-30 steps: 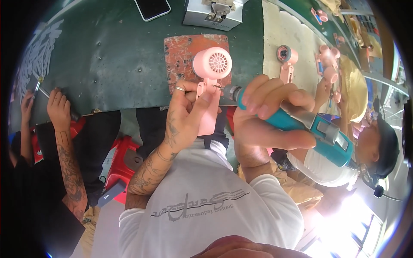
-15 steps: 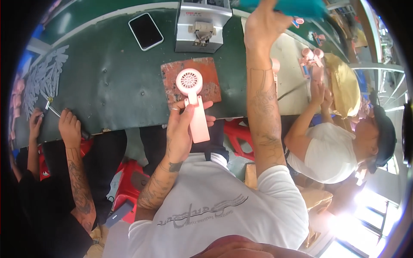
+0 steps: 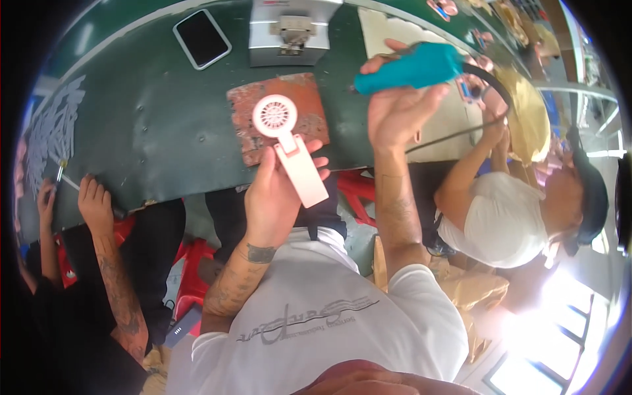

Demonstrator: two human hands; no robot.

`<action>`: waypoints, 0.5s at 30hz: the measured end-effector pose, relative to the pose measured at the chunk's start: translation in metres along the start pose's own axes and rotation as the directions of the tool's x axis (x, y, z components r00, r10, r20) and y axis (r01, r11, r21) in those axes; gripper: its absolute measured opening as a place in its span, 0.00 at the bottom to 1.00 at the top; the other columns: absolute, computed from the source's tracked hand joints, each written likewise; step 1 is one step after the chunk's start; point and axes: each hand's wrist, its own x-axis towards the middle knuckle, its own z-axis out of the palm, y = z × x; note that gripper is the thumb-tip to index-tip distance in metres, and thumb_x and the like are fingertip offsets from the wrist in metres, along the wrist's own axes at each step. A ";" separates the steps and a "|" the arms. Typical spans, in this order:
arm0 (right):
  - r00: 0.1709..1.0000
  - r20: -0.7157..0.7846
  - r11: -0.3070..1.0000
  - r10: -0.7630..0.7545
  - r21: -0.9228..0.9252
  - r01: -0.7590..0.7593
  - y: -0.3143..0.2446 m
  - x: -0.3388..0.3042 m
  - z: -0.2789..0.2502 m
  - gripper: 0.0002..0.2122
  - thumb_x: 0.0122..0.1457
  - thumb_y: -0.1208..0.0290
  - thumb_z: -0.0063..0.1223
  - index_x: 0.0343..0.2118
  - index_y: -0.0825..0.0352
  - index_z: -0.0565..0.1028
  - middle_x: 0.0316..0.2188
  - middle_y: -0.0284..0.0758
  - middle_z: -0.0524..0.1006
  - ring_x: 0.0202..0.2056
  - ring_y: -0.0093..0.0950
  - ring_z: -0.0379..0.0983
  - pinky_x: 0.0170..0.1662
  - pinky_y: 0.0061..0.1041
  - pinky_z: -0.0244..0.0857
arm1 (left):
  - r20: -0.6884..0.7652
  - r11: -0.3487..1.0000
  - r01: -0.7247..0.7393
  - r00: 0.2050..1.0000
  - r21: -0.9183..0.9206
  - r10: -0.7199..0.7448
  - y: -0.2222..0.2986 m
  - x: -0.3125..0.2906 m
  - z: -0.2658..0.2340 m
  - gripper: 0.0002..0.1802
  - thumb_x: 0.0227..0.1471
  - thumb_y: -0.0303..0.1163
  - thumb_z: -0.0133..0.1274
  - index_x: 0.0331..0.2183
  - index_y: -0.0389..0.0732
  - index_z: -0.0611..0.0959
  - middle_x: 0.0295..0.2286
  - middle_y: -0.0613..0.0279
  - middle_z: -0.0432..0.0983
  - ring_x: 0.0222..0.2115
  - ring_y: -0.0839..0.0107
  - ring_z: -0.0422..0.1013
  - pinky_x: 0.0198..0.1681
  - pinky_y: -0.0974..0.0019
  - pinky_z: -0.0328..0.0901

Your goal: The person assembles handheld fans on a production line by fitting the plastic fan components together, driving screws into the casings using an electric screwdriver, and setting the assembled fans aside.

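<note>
A pale pink handheld fan point(image 3: 301, 170) rests in my left hand point(image 3: 271, 201), its round grille toward the far side and its handle slanting back toward me. My fingers show past the handle, with the thumb along its left edge. To the right and raised over the table, my right hand point(image 3: 398, 118) holds a teal electric screwdriver point(image 3: 411, 68). It lies across the palm, with a black cord leaving its right end; its bit cannot be made out. A worn reddish square board point(image 3: 240, 131) lies on the table beneath the fan's head.
A silver machine point(image 3: 289, 49) stands at the back, a phone point(image 3: 202, 39) to its left on the green table point(image 3: 171, 125). Grey strips point(image 3: 52, 138) lie far left, by a co-worker's hands. Another person point(image 3: 494, 224) sits at right beside a yellow bag point(image 3: 523, 118).
My right hand has come down and nearer with the teal screwdriver, which now shows fully. The fan has tilted, its head leaning further left. The whole view has shifted slightly.
</note>
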 end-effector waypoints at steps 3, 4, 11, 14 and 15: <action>0.999 0.022 0.999 0.042 -0.029 -0.041 0.001 -0.006 -0.012 0.36 0.65 0.36 0.36 0.59 0.68 0.64 0.52 0.46 0.73 0.39 0.38 0.75 0.42 0.39 0.69 | -0.015 1.000 -0.006 1.000 0.024 0.006 -0.004 -0.002 0.004 0.30 0.72 0.50 0.34 0.63 0.37 0.67 0.59 0.46 0.68 0.54 0.55 0.70 0.62 0.49 0.63; 0.997 0.032 0.996 0.069 -0.059 -0.067 -0.002 -0.007 -0.017 0.35 0.66 0.38 0.37 0.60 0.69 0.63 0.53 0.46 0.72 0.42 0.38 0.74 0.46 0.38 0.68 | -0.050 0.999 -0.020 0.999 0.041 0.022 -0.005 -0.003 0.006 0.30 0.72 0.49 0.34 0.64 0.37 0.66 0.59 0.47 0.67 0.56 0.55 0.69 0.63 0.50 0.62; 0.992 0.114 0.806 0.060 -0.591 0.019 -0.018 -0.094 -0.022 0.32 0.64 0.56 0.57 0.63 0.72 0.64 0.55 0.41 0.71 0.57 0.36 0.68 0.62 0.38 0.59 | -0.045 0.997 -0.072 0.996 0.000 0.072 -0.021 0.003 -0.007 0.23 0.71 0.36 0.44 0.62 0.37 0.68 0.57 0.54 0.70 0.56 0.66 0.68 0.61 0.56 0.63; 0.895 0.302 0.695 0.328 -0.719 -0.012 -0.033 -0.120 0.007 0.27 0.56 0.73 0.64 0.59 0.71 0.69 0.53 0.49 0.74 0.54 0.44 0.72 0.59 0.40 0.64 | -0.070 0.994 -0.102 0.992 0.035 0.104 -0.022 -0.001 -0.003 0.19 0.70 0.33 0.45 0.59 0.39 0.70 0.53 0.62 0.71 0.54 0.72 0.69 0.59 0.60 0.64; 0.883 0.355 0.689 0.307 -0.723 0.050 -0.031 -0.126 0.007 0.27 0.56 0.76 0.64 0.60 0.70 0.69 0.54 0.50 0.74 0.54 0.46 0.72 0.59 0.40 0.65 | -0.087 0.994 -0.105 0.990 0.034 0.107 -0.022 -0.001 -0.004 0.19 0.70 0.33 0.45 0.59 0.40 0.70 0.53 0.63 0.71 0.54 0.72 0.69 0.59 0.60 0.64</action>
